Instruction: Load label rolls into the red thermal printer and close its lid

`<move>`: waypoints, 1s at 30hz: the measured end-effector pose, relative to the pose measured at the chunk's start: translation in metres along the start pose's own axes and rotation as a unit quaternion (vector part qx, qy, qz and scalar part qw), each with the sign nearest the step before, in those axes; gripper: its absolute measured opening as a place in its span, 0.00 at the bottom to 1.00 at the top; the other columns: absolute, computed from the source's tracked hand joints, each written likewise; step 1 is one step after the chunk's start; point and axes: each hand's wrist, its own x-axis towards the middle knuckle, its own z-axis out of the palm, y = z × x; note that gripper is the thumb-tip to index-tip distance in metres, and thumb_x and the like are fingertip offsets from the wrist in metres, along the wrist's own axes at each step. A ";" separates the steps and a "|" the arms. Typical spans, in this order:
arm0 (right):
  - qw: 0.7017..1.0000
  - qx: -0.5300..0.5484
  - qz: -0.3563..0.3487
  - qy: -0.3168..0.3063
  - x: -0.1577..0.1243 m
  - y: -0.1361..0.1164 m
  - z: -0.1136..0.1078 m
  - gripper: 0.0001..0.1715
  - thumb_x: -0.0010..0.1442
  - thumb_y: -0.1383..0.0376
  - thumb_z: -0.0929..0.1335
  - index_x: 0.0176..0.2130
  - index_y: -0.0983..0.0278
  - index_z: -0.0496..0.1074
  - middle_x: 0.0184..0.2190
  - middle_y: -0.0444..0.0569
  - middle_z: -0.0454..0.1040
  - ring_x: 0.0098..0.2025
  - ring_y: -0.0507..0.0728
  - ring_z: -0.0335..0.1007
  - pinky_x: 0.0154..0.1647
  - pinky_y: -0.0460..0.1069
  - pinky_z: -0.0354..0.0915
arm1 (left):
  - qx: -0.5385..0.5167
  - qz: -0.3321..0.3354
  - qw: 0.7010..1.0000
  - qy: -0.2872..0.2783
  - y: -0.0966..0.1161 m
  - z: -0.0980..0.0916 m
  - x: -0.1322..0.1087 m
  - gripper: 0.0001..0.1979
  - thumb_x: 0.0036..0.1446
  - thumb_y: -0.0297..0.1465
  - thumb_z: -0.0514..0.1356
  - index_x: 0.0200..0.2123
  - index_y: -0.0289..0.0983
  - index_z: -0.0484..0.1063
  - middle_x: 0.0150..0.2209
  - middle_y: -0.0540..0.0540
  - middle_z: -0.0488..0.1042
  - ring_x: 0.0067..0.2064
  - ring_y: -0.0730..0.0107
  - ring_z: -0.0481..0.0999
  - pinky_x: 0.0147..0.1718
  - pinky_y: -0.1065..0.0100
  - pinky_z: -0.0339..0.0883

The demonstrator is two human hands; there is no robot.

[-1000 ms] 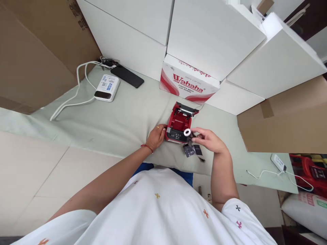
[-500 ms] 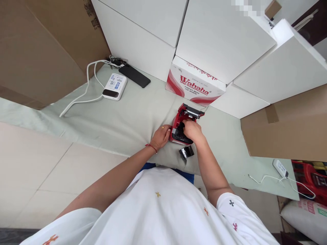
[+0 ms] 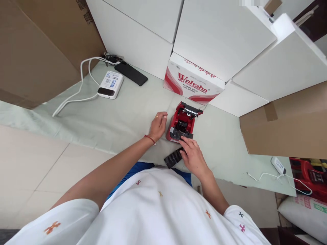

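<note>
A small red label printer [image 3: 171, 127] stands on the table with its black-edged lid [image 3: 190, 109] raised. A dark roll [image 3: 182, 124] sits inside it. From the printer's front a black strip [image 3: 173, 158] with lighter cross marks hangs down towards me. The outstretched fingers of my right hand [image 3: 195, 158] rest at the printer's front edge, over the strip; they are not closed round anything. My left hand [image 3: 158, 126] is just left of the printer, a small gap away, its fingers loosely bent and holding nothing.
Behind the printer stands a Wahaha water carton [image 3: 194, 80] against white boxes [image 3: 219, 30]. A white power bank [image 3: 111, 85] with cables and a black phone [image 3: 131, 73] lie back left. Cardboard boxes [image 3: 283, 119] flank the table. Another white device [image 3: 278, 165] lies at the right edge.
My right hand has come out of the printer's inside to its front edge. My left hand has let go of the printer's side. More of the black strip hangs out, further left.
</note>
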 end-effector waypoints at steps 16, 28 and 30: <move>0.998 -0.004 0.012 -0.069 -0.011 -0.008 0.004 0.25 0.77 0.69 0.66 0.68 0.66 0.78 0.86 0.68 0.54 0.71 0.71 0.79 0.67 0.67 0.80 | -0.061 0.104 0.987 -0.110 0.079 -0.010 0.044 0.40 0.82 0.59 0.42 0.47 0.39 0.86 0.47 0.40 0.88 0.52 0.55 0.87 0.59 0.54 0.79; 0.988 -0.047 0.058 -0.131 -0.007 -0.015 -0.015 0.25 0.78 0.65 0.65 0.68 0.60 0.78 0.87 0.59 0.54 0.54 0.67 0.89 0.47 0.61 0.84 | 0.000 0.147 0.979 -0.144 0.047 -0.010 0.002 0.34 0.83 0.51 0.45 0.42 0.42 0.88 0.51 0.38 0.91 0.60 0.48 0.88 0.63 0.41 0.78; 0.989 -0.047 0.058 -0.129 -0.006 -0.012 -0.015 0.25 0.78 0.65 0.65 0.68 0.59 0.78 0.87 0.57 0.55 0.54 0.67 0.89 0.46 0.61 0.84 | 0.006 0.148 0.978 -0.146 0.045 -0.009 0.000 0.33 0.83 0.49 0.46 0.43 0.42 0.88 0.51 0.38 0.91 0.60 0.49 0.88 0.64 0.41 0.77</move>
